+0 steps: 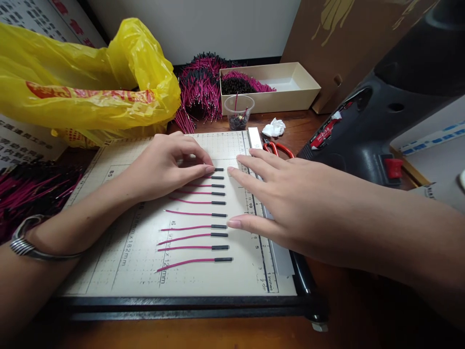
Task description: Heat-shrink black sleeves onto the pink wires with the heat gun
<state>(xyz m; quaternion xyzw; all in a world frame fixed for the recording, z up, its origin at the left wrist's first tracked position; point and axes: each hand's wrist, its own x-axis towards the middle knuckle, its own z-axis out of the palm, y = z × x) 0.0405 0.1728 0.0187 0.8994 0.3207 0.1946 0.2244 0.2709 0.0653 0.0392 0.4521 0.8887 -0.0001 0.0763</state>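
Several thin magenta wires point(191, 226), each with a black sleeve at its right end, lie side by side on a cream paper-cutter board point(109, 271). My left hand point(170, 162) pinches the topmost wire point(219, 169) between thumb and forefinger. Only that wire's black sleeve shows; the rest is hidden under the hand. My right hand point(276, 189) rests flat across the board's right edge, fingers apart and holding nothing. Its forefinger tip is close to the topmost sleeve, and its thumb tip is just right of a lower one.
Behind the board stand a plastic cup point(239, 114), a cardboard tray point(290, 92) of wires and a wire heap point(199, 87). Red-handled pliers point(283, 149) and crumpled tissue point(274, 127) lie behind my right hand. A yellow bag point(87, 106) is left, a black heat gun point(363, 116) right.
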